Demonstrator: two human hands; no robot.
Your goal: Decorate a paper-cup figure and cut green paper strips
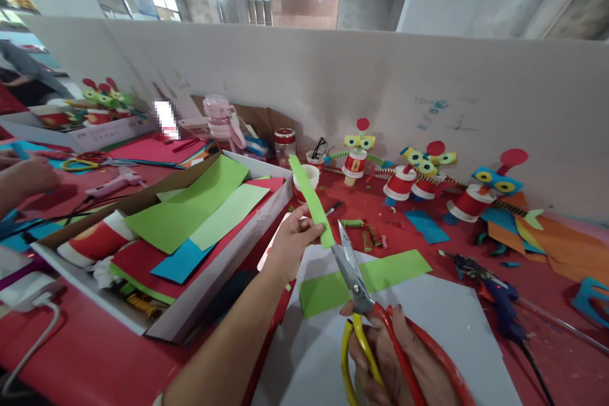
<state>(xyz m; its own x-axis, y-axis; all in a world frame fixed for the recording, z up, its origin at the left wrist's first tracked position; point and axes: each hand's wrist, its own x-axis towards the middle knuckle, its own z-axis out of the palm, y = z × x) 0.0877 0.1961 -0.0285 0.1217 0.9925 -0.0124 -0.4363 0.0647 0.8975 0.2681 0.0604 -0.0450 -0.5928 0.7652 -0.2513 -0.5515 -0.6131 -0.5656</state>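
Pinched in the fingers of my left hand is a narrow green paper strip, held upright at a slant. My right hand grips scissors with one red and one yellow handle. Their blades are parted, and the tips are close to the strip's lower end; whether they touch it I cannot tell. Below the blades, a wider green paper piece lies across a white sheet. Small folded paper springs lie just beyond.
To the left, a box holds coloured paper and a paper cup. Paper-cup figures stand along the partition. A blue glue gun with a cord lies at right. Another person's hand is at far left near a pink glue gun.
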